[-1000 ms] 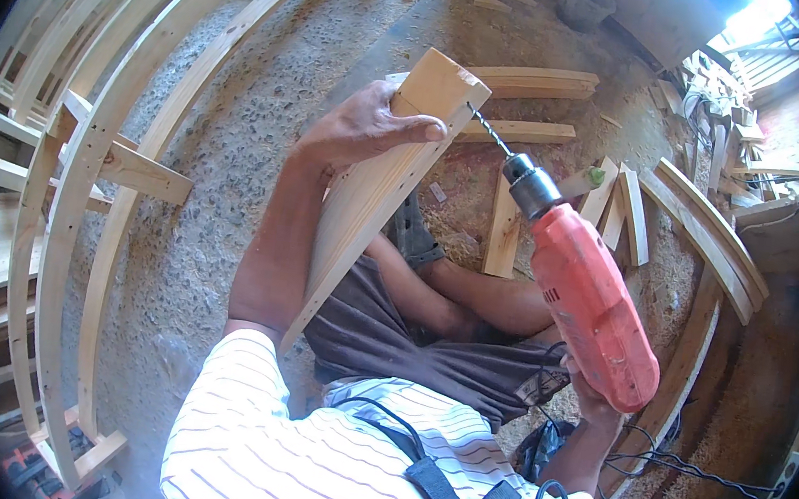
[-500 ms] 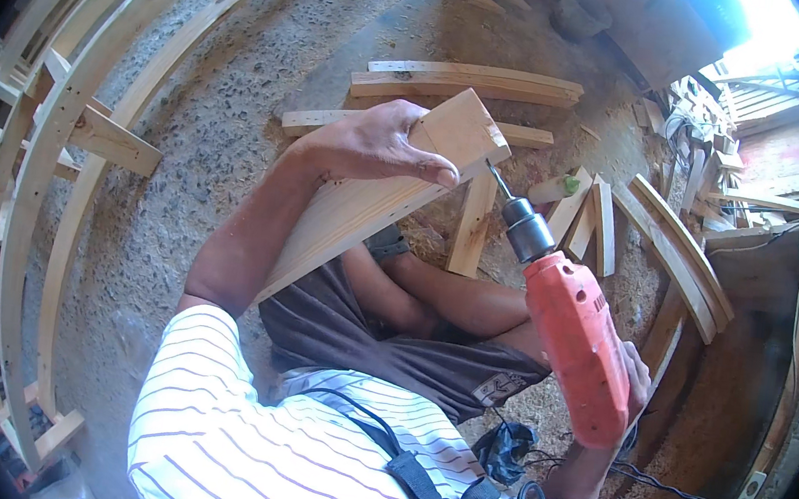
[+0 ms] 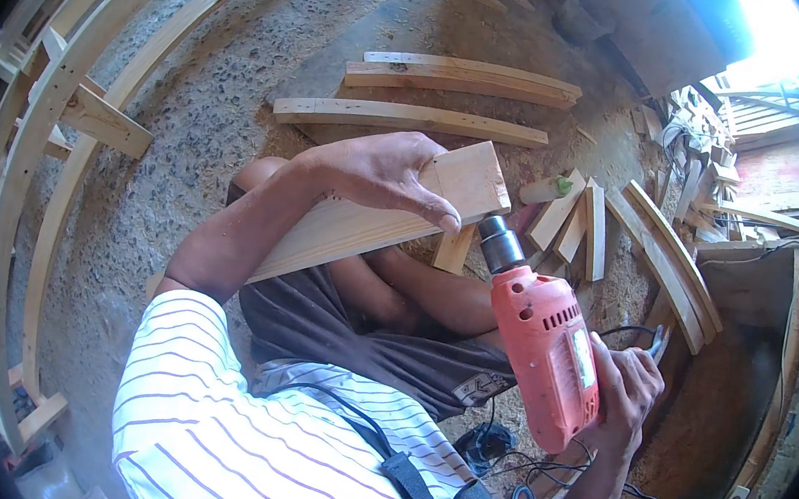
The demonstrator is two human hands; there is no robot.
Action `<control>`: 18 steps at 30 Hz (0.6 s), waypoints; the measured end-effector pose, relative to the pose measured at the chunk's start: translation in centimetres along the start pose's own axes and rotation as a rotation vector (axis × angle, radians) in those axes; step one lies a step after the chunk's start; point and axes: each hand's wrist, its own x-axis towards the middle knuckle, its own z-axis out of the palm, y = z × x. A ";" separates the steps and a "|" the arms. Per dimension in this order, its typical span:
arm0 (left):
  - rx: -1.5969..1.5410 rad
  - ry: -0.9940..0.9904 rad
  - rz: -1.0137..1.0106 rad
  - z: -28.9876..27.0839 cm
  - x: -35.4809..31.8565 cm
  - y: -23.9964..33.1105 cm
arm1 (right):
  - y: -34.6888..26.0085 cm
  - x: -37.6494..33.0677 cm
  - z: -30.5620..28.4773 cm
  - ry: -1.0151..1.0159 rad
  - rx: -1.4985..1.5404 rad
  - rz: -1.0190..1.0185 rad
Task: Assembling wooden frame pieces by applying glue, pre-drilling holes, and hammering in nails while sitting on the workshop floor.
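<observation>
Two grips were at work: the left hand [image 3: 383, 172] clasped the pale wooden piece [image 3: 343, 229] near its far end, apparently to steady it against the drill's push. The piece slanted over the lap [image 3: 352, 332], which perhaps helped support it. The right hand [image 3: 628, 390] was closed around the rear of the red drill [image 3: 545, 348], its chuck [image 3: 500, 244] close against the wood's edge, seemingly to keep the hidden bit aligned.
</observation>
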 end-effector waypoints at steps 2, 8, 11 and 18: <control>0.101 0.005 0.004 0.3 0.1 -0.2 | 0.2 0.2 -0.6 -0.057 -0.062 -0.027; 0.334 0.117 -0.040 1.4 0.4 0.2 | 1.3 -1.2 -1.6 -0.144 -0.471 -0.242; 0.379 0.244 0.061 2.2 -0.3 1.7 | 2.0 -3.2 -1.1 -0.148 -0.805 -0.382; 0.560 0.345 0.113 5.0 -3.3 4.4 | 3.8 -7.5 1.5 -0.058 -0.726 -0.290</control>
